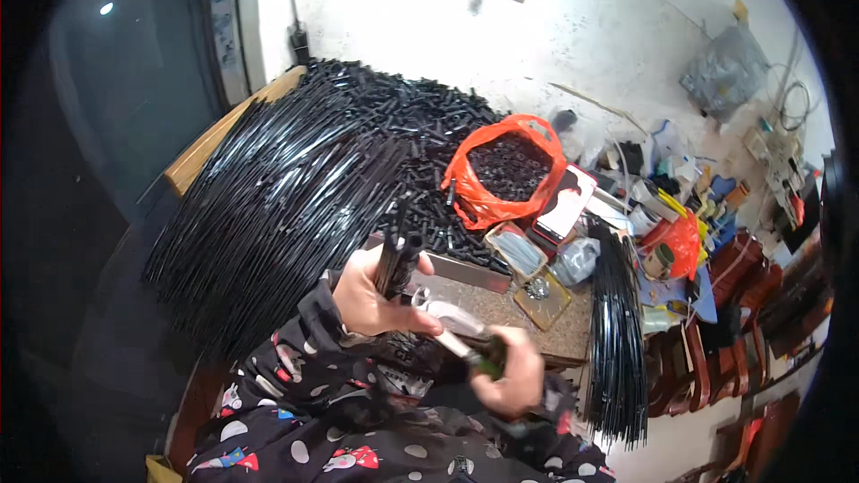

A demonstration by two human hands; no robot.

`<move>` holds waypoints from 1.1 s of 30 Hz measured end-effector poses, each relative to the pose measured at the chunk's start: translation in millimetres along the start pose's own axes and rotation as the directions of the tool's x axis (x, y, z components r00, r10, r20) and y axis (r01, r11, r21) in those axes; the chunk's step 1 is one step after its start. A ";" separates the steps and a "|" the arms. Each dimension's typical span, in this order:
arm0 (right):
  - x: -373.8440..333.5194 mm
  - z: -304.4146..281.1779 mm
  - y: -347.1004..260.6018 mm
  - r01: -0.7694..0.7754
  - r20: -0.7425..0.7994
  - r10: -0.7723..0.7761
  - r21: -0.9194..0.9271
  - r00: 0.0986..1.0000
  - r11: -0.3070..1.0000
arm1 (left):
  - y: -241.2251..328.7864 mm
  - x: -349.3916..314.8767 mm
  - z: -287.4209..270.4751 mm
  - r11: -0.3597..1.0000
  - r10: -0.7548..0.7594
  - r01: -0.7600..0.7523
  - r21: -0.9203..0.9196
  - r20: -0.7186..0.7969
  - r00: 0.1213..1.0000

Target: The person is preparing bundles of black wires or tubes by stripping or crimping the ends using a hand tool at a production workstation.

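My left hand (360, 295) is closed around several black tubular plastic pieces (395, 266), which stick up out of the fist. Lower and to the right, my right hand (514, 377) grips a tool with a green handle (489, 364). Its pale, narrow front part (454, 342) points toward the left thumb and appears to reach it. Motion blurs the right hand, so the exact kind of tool cannot be made out. Just beyond the hands lies a heap of short black plastic pieces (434, 206).
Long thin black rods (277, 188) cover the table's left side; another bundle (615, 340) hangs over the right edge. A red plastic bag (474, 201) holds small black parts. Nearby are a tray of pale strips (516, 249), a yellowish dish (542, 302) and clutter at far right.
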State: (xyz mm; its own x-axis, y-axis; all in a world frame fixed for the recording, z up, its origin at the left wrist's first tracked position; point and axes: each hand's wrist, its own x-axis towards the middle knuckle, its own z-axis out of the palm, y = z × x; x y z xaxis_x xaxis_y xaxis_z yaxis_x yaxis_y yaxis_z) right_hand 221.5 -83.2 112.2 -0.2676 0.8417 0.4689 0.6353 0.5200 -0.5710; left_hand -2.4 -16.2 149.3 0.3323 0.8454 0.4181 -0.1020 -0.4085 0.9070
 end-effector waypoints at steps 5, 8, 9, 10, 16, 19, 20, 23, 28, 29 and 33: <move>-13.0 -22.1 -16.0 -0.862 0.840 0.197 0.481 0.505 0.160 | 7.4 0.5 -4.1 0.962 -0.148 0.187 -0.200 0.195 0.970; -20.0 0.5 -12.5 -0.959 0.956 0.089 0.275 0.281 0.066 | 19.0 -10.7 -1.0 0.999 0.010 -0.003 -0.045 0.152 0.988; -17.2 8.3 -3.4 -0.907 0.932 0.019 0.347 0.362 0.238 | 4.4 -1.6 2.6 0.995 0.103 -0.101 -0.022 0.158 0.982; -13.3 10.9 -1.7 -0.755 0.797 0.167 0.449 0.580 0.477 | -4.0 3.9 5.1 0.995 0.097 -0.090 -0.050 0.184 0.978; 4.5 -1.9 -13.0 0.211 -0.019 -0.216 -0.148 0.976 0.966 | 17.3 -16.0 -11.3 0.996 0.082 -0.082 0.032 0.007 0.997; -20.8 16.2 -19.4 -0.518 0.547 0.230 0.460 0.805 0.721 | 6.0 -4.2 -4.0 0.978 -0.071 0.099 -0.185 0.152 0.986; -22.7 16.7 -17.1 -0.565 0.617 0.182 0.512 0.766 0.647 | 5.7 -1.4 -0.8 0.977 -0.068 0.098 -0.190 0.160 0.985; -15.6 14.0 -11.5 -0.636 0.711 0.042 0.600 0.702 0.485 | 4.8 -0.4 4.3 1.000 -0.010 0.009 0.016 0.069 0.998; -0.7 -3.2 -13.4 -0.764 0.795 -0.016 0.588 0.606 0.265 | 14.3 -1.7 3.0 0.998 0.013 -0.016 0.059 0.060 0.998; -2.0 -1.3 -13.5 -0.768 0.800 -0.017 0.581 0.599 0.270 | 14.1 -2.6 4.3 0.998 0.013 -0.016 0.061 0.056 0.998; -23.6 23.4 -23.1 -0.725 0.731 0.100 0.631 0.675 0.276 | 18.4 -5.8 13.5 0.998 -0.055 0.055 0.031 0.015 0.998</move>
State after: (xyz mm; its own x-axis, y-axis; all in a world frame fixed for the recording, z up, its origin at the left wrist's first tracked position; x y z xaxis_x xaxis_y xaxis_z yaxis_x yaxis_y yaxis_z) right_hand 196.1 -111.7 98.6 -0.6470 0.7259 -0.2333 -0.0883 -0.3752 -0.9227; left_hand 6.5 -33.3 162.9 0.3514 0.8614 0.3667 -0.0544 -0.3722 0.9265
